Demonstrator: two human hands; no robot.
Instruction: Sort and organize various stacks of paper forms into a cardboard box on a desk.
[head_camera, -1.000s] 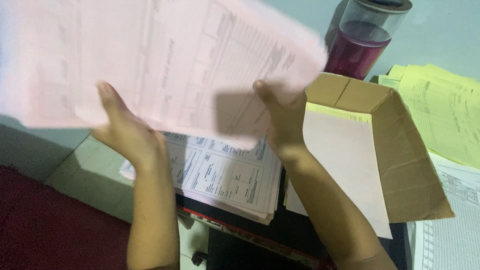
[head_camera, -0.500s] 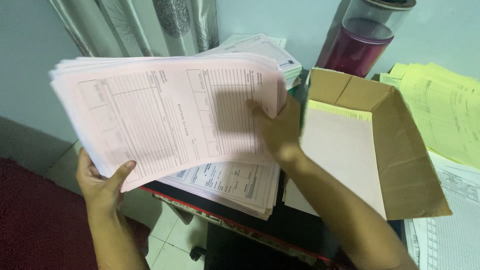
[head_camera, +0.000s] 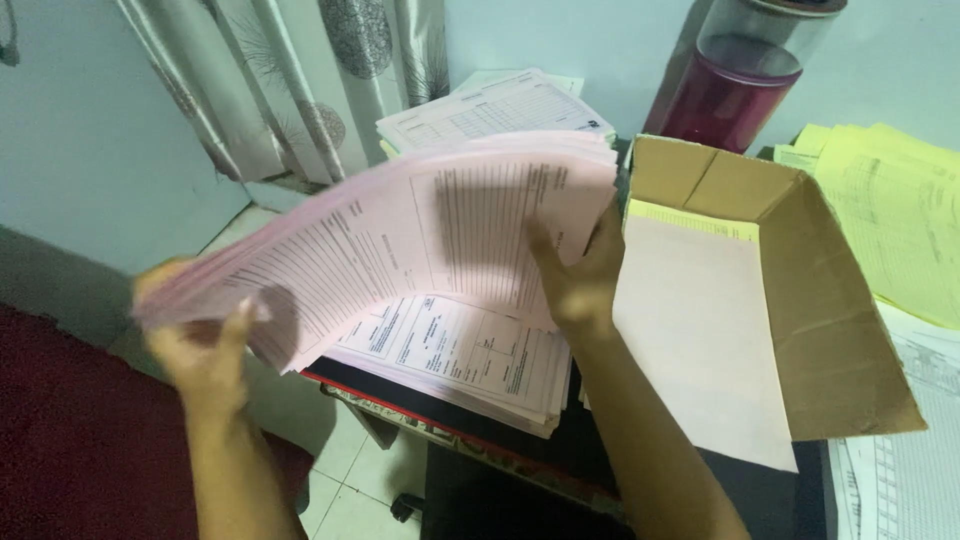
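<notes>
Head view, left to right: left hand (head_camera: 205, 350) low at the left, thumb up, gripping the near corner of a thick pink paper stack (head_camera: 420, 235). Half a second back, stack up high and almost flat toward the camera; now tipped down and swung right, left end a bit blurry from moving. Under it, a pile of white forms (head_camera: 455, 355) flat on the dark tabletop (head_camera: 520, 450). Right hand (head_camera: 575, 280) next, fingers spread on the stack's right end, holding it up from there. So, both hands gripping the pink stack, in the air above the white forms, closer to the brown cardboard box (head_camera: 830, 320) than before. Yellow sheets (head_camera: 900, 210) far right, untouched, same spot
</notes>
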